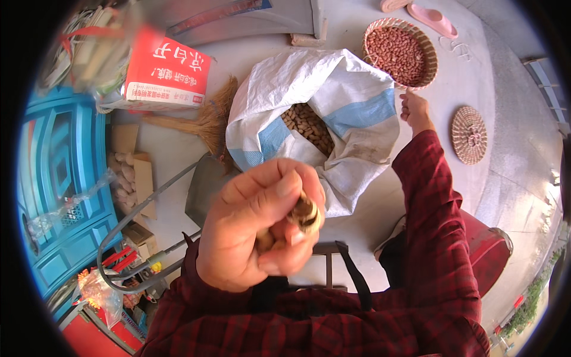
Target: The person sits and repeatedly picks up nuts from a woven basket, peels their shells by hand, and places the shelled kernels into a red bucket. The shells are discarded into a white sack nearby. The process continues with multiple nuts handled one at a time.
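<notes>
Close to the camera, my left hand pinches a cracked peanut shell between thumb and fingers. Its open end shows a dark hollow, and another tan piece, likely a peanut, sits within the curled fingers. My right hand is stretched forward beside the near rim of a round woven basket. Reddish peanut kernels fill much of that basket. The right fingers are bent, and whether they hold anything is hidden. Between the hands stands a white woven sack with blue stripes, its mouth showing unshelled peanuts.
A round woven lid lies at right, below pink slippers. Left of the sack are a straw broom, a red carton and a metal-handled dustpan. A red object stands by my right arm.
</notes>
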